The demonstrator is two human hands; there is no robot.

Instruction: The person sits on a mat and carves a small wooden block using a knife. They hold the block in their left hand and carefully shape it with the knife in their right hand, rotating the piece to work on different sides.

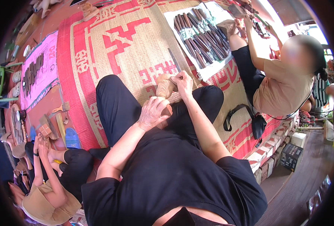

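1. A big woven straw mat (137, 49) with red borders and red patterns covers the floor ahead of me, reaching from my knees to the far side of the view.
2. I sit on it in black trousers and a black shirt, knees spread, with both forearms coming in from below.
3. To my right, another person in a tan shirt and dark trousers sits on the mat's edge, reaching away from me.
4. To my lower left, a second person in a tan top sits with both hands raised together over something small.
5. A white cloth (208, 69) lies on the mat beyond my right knee, carrying rows of dark, long-handled chisels (199, 37).
6. A pink cloth (42, 56) lies well off to my left with another row of dark tools on it.
7. A pale carved wooden piece (165, 87) stands upright between my knees, close to my lap.
8. My left hand (152, 113) is curled over the lower part of the wooden piece, gripping it.
9. My right hand (183, 82) is closed in a fist around a slim chisel (174, 60), just beside the top of the wood; the grey blade angles up and away over the mat.
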